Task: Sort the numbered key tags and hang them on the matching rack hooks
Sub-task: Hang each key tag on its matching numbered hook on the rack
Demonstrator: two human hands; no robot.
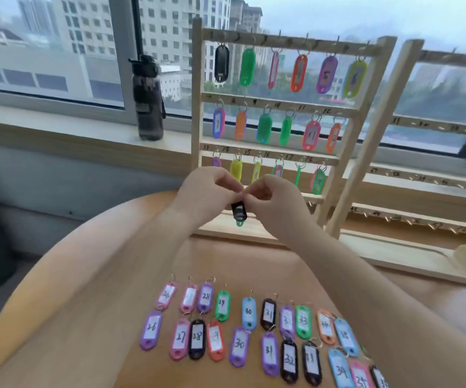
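A wooden rack (271, 103) stands ahead with coloured key tags on its upper three rows of hooks. In front of its lower rows, my left hand (212, 189) and my right hand (271, 194) meet with fingertips pinched together. A black key tag (239, 212) hangs below the pinch, with a green tag (239, 222) peeking out under it. Which hand bears the weight is unclear; both touch its ring. On the round table (86, 289) near me lie two rows of numbered tags (248, 329), marked 26 and upward.
A second wooden rack (433, 175) with bare numbered hooks stands to the right. A dark water bottle (148, 99) sits on the windowsill at the left. The racks' base board (394, 256) lies across the table behind the loose tags.
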